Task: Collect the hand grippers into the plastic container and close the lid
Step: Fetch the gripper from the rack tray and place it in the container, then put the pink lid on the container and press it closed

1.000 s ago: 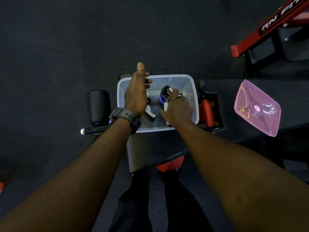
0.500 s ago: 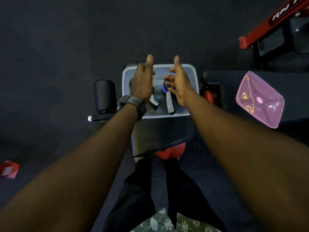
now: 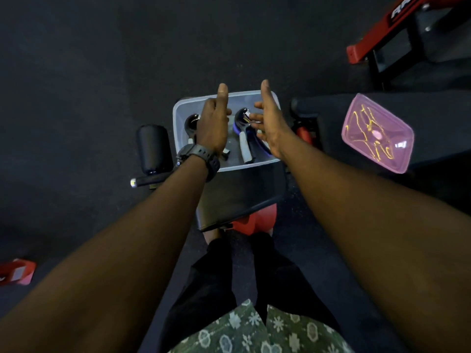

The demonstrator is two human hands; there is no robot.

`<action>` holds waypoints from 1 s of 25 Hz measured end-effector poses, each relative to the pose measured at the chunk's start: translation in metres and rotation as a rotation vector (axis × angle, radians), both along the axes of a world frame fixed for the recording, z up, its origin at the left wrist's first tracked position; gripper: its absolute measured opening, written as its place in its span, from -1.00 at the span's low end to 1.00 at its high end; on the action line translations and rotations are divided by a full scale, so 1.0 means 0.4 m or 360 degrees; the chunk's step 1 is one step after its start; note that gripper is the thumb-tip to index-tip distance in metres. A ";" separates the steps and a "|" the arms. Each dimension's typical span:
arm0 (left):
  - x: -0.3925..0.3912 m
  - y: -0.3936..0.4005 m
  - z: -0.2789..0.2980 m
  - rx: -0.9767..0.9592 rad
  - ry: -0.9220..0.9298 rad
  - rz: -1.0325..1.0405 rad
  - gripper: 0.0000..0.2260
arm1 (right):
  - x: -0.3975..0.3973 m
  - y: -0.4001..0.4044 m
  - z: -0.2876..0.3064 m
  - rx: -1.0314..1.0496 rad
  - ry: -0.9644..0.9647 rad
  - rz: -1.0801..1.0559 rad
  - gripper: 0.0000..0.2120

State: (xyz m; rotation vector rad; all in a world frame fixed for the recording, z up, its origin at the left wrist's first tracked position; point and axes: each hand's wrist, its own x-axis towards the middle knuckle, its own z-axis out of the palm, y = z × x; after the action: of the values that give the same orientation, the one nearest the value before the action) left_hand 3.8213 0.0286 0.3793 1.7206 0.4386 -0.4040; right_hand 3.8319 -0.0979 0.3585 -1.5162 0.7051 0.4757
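A clear plastic container (image 3: 178,138) sits on the end of a black bench pad, with no lid on it. Inside lie a blue and grey hand gripper (image 3: 245,138) on the right and a black and grey hand gripper (image 3: 191,124) on the left, partly hidden by my wrist. My left hand (image 3: 214,123) hovers over the container's left half, fingers apart, holding nothing. Over the right half is my right hand (image 3: 270,123), also empty with fingers spread. The pink translucent lid (image 3: 377,133) lies on the bench seat to the right, apart from the container.
The black bench pad (image 3: 242,194) carries the container; a black foam roller (image 3: 154,149) and a metal bar stick out to its left. A red and black frame (image 3: 407,29) stands at the top right. The floor around is dark rubber, with a small red object (image 3: 16,272) at far left.
My right hand let go of the blue and grey gripper inside the container and rose with fingers spread. Both hands now hover empty above it. The view has shifted back slightly.
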 end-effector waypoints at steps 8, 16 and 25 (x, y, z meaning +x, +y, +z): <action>-0.015 -0.298 0.107 0.0002 -0.0117 -0.0470 -0.33 | -0.105 -0.313 0.072 -0.0133 -0.0078 -0.0415 -0.22; -0.031 -0.758 0.033 -0.0055 -0.0051 -0.0731 -0.39 | -0.237 -0.797 0.004 -0.0223 0.0051 -0.0674 -0.24; 0.009 -1.068 -0.214 0.0102 0.0052 -0.0753 -0.23 | -0.258 -1.144 -0.234 -0.0194 0.0131 -0.0775 -0.22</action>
State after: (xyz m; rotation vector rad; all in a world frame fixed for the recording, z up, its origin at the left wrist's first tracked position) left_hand 3.8248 -0.3988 0.2936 1.8786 0.0611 -0.7644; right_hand 3.7286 -0.5553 0.2648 -1.3796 1.1468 0.1273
